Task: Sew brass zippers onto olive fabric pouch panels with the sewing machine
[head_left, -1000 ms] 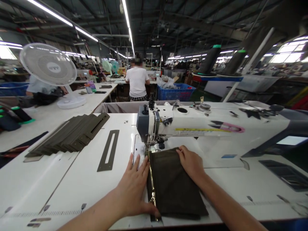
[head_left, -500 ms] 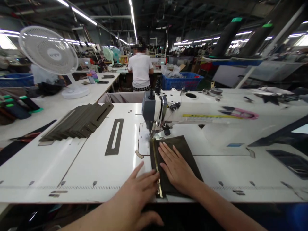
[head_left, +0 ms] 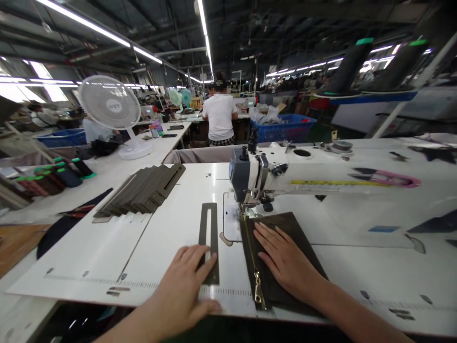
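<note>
My left grip (head_left: 191, 281), loosely open, is touching the slotted strip (head_left: 214, 238) on the counter (head_left: 178, 233); my right grip (head_left: 282, 262), flat and grasping nothing, is resting on zippered fabric (head_left: 273, 288) at the sewing machine head (head_left: 242, 174); even pressure should be preventing puckers.

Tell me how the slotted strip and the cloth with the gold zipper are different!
The slotted strip is narrow; the zippered cloth is wider. The strip has an open slot, while the cloth has a gold zipper along one edge. The left hand touches the strip; the right hand lies on the cloth. Both are dark and rest on the white tabletop.
</note>
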Available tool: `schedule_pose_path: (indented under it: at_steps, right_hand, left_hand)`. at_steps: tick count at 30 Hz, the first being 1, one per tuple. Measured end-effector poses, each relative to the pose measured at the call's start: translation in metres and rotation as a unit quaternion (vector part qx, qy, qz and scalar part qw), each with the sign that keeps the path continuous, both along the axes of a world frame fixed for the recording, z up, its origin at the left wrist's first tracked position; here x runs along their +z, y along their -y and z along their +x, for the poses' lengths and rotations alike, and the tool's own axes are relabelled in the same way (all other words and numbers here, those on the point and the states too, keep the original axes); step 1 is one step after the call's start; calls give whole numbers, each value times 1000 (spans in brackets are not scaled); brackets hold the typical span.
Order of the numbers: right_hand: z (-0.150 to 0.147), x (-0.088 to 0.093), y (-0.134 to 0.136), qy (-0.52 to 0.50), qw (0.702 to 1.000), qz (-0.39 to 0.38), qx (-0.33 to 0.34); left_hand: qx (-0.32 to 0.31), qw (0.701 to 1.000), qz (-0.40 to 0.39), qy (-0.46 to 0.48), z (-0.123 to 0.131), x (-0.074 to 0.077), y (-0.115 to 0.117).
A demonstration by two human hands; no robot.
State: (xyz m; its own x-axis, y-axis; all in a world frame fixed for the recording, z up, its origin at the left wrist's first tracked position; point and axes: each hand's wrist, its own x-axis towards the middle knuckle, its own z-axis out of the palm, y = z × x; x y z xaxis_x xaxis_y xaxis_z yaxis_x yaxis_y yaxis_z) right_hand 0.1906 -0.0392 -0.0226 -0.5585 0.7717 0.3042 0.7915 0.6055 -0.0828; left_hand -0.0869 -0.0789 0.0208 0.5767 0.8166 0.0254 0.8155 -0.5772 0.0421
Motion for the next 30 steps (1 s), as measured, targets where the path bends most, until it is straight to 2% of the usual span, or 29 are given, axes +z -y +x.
schedule_pose_path:
  at_steps: [2, 4, 8, 11, 14, 18, 21, 24, 26, 28, 30]
  right_hand:
    - [-3, 2, -2, -3, 1000, 0, -8]
    - [-6, 4, -4, -2, 1000, 1, 0]
    - [-8, 7, -5, -4, 1000, -14, 20]
    - [-8, 9, -5, -19, 999, -30, 12]
    - [-8, 11, -7, -23, 999, -43, 8]
    - [-9, 13, -7, -17, 998, -60, 10]
    - [-9, 13, -2, -21, 998, -64, 3]
    - [-9, 13, 8, -19, 998, -66, 1]
    - [-9, 13, 14, -16, 998, -65, 2]
    - [-9, 13, 18, -16, 998, -59, 1]
    - [-9, 12, 19, -19, 998, -51, 3]
  left_hand:
    - [-23, 1000, 9, 7, 7, 0, 15]
    - [-40, 999, 25, 4, 10, 2, 20]
    - [-87, 995, 31, -24, 7, 12, 15]
    - [-98, 995, 22, -6, 6, 15, 8]
    - [-89, 994, 38, 49, 9, 5, -10]
    - [-60, 988, 87, 112, 16, -12, -49]
    - [-37, 983, 104, 149, 17, -13, -68]
    - [-25, 969, 144, 200, 21, -7, -65]
    - [-50, 954, 191, 227, 30, -5, -55]
    - [-91, 948, 215, 215, 46, -7, -46]
    - [-115, 958, 206, 163, 64, -12, -41]
